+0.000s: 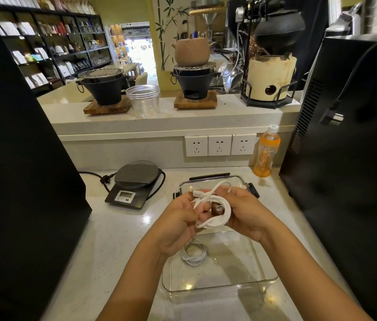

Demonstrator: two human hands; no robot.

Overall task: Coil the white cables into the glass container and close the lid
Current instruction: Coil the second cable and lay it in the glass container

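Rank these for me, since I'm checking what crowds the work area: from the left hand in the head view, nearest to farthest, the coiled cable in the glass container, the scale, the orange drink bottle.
From the left hand:
1. Coiled cable, just below the hand, inside the glass container.
2. Scale, up and to the left on the counter.
3. Orange drink bottle, far right by the wall sockets.

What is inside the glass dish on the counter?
One coiled white cable lies inside the glass container, near its left side. The left hand and right hand, holding another white cable above, cover the far end.
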